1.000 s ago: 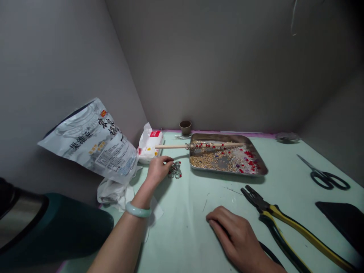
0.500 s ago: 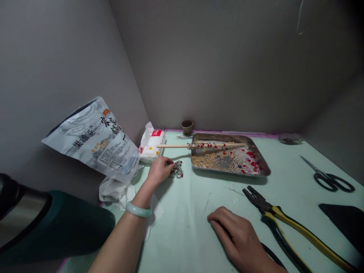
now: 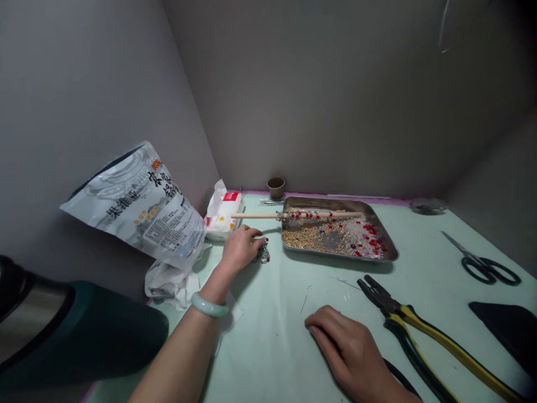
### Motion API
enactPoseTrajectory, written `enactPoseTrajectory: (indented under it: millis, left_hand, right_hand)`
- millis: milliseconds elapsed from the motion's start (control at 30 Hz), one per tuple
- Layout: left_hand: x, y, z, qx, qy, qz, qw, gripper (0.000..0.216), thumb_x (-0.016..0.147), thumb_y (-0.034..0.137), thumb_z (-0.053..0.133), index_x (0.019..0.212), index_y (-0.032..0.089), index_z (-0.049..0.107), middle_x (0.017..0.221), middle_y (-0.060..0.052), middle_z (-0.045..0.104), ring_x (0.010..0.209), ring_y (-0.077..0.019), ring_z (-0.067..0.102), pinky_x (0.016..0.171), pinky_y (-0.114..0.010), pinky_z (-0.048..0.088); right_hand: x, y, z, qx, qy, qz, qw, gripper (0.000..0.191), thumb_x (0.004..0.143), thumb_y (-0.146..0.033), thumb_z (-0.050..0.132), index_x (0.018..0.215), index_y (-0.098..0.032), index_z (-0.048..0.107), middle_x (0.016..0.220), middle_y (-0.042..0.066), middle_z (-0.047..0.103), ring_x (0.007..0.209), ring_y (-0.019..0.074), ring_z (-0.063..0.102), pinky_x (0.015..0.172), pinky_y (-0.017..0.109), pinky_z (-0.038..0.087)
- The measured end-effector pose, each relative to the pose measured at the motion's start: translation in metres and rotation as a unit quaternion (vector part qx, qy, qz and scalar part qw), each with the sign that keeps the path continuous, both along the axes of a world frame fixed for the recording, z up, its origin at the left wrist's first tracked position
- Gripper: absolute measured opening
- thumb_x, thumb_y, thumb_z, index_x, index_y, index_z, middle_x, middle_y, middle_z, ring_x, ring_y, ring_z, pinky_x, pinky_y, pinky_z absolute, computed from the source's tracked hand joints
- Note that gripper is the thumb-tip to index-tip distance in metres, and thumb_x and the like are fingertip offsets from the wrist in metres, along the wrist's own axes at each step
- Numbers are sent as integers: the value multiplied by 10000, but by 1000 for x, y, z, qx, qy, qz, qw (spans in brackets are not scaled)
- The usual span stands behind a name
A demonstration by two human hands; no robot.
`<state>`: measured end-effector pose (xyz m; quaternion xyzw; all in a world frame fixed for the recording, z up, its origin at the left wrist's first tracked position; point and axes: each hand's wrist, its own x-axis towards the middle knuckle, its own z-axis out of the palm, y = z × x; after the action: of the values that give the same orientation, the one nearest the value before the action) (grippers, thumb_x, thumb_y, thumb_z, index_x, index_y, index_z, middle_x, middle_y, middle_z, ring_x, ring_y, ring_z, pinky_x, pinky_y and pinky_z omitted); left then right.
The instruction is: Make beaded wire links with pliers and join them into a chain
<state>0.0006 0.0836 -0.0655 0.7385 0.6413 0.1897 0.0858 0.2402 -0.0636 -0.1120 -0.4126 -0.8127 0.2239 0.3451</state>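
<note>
My left hand [image 3: 242, 247], with a pale green bangle [image 3: 208, 305] on its wrist, reaches over a small piece of wire beadwork [image 3: 264, 250] with red beads. Its fingers are apart, with the thumb beside the piece; part of the beadwork is hidden beneath the hand. Loosely curled, my right hand [image 3: 352, 351] rests on the table, thumb against index finger, and nothing shows in it. Thin wires [image 3: 305, 299] lie just beyond its fingertips. To its right are pliers [image 3: 390, 307] with yellow and dark green handles.
Behind the hands stands a metal tray [image 3: 335, 256] of gold, clear and red beads, with a beaded wooden stick [image 3: 255, 215] across it. Scissors [image 3: 482, 263] lie right. A tissue pack [image 3: 222, 221], silver pouch [image 3: 146, 207] and dark green bottle [image 3: 104, 330] stand left; a small cup [image 3: 276, 187] behind.
My left hand has shifted slightly forward and right over the beadwork, and its fingers are more extended. The beadwork and my right hand stay in nearly the same place.
</note>
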Motion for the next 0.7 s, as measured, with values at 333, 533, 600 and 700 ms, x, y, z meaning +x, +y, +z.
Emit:
enactPoseTrajectory:
  millis: [333,533,600,700]
  left_hand:
    - [-1,4,-1,-10,-163,31,986,152,777,242,588,846,172,704,764,-32,689,652,-144,579,649,-268,439]
    - [-6,3,0,-7,-179,45,983,145,759,215,593,821,168,715,763,-37,696,665,-143,589,655,-263,442]
    - [-4,2,0,3,-145,37,989,137,758,218,607,807,170,725,793,-45,686,668,-143,580,669,-270,444]
    - [0,2,-1,16,-125,23,992,139,765,222,615,817,179,736,851,-55,666,713,-148,586,701,-272,453]
  right_hand:
    - [0,-1,0,5,1,-5,1000,149,910,-150,437,929,-202,575,795,37,605,685,151,586,624,262,436]
    - [0,0,-1,-2,3,1,1000,147,912,-149,438,936,-201,573,802,41,601,700,153,584,631,266,435]
    - [0,0,0,-7,0,1,1000,147,913,-151,437,934,-202,572,803,42,599,699,153,582,630,268,433]
    - [0,0,2,-9,-2,-2,1000,147,913,-150,434,925,-203,570,800,39,597,694,153,580,624,269,431]
